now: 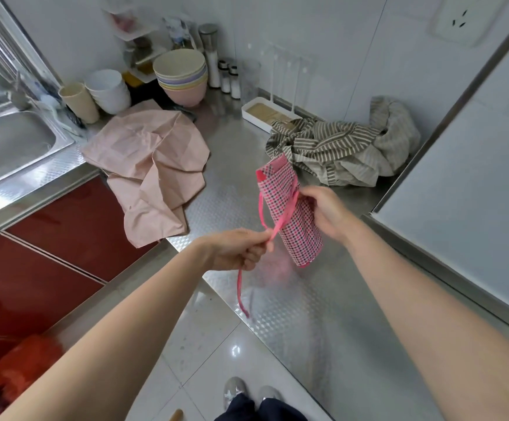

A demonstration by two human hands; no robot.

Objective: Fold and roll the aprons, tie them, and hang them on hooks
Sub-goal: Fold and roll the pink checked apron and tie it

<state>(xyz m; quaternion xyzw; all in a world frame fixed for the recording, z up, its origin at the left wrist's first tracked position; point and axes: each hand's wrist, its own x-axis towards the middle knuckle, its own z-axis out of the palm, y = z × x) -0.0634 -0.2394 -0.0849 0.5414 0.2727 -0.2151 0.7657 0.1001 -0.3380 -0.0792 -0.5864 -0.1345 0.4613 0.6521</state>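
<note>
Right hand (326, 212), mine: fingers curled round the rolled pink checked apron (289, 208), held tilted in the air above the steel counter (277, 299). Left hand (236, 249), mine: thumb and fingers pinching the pink tie strap (280, 221), which runs from the roll's middle across to the pinch; its loose end hangs below my fist. Pale pink apron (150, 165): unfolded, crumpled, draped over the counter's edge beside the sink (10, 141). Striped apron (338, 150): heaped against the far wall. Stacked bowls (182, 75) and white cups (109, 89): at the back.
</note>
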